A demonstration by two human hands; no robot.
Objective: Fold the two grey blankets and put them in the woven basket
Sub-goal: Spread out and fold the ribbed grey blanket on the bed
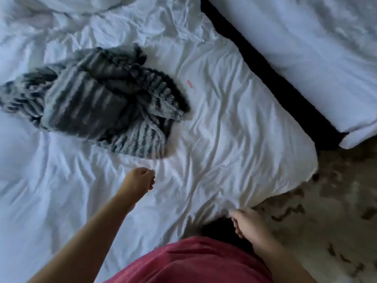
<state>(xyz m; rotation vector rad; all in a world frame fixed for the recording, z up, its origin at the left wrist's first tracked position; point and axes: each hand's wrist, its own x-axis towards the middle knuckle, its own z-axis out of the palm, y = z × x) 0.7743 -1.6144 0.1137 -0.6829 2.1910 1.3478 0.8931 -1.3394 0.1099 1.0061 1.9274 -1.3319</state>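
Grey blanket (pixel 98 103): on my feed it lies in a crumpled heap on the left half of the bed, striped dark and pale, with one end trailing off towards the left edge of the view. I cannot tell whether the heap is one blanket or two.
White sheet (pixel 224 129): wrinkled all over, it carries the heap and runs out to a rounded corner on the right.
Left hand (pixel 140 178): stretched out over the sheet on a bare arm, just short of the heap's near edge and not touching it. The fingers are curled into a loose fist with nothing in them.
Pink mark (pixel 189 83): a small streak on the sheet, just right of the heap (too small for me to say what it is).
Red shirt (pixel 193 262): it fills the bottom middle, between the two arms.
Right hand (pixel 251 225): low at the near edge of the sheet, close to the body. The fingertips are at the hem, but blur stops me from telling whether they pinch the cloth or only lie against it.
Dark gap (pixel 265 68): a black band slanting between this bed and the next.
Second bed (pixel 316 48): white bedding at the upper right.
Floor (pixel 336 211): pale with dark blotches, at the lower right.
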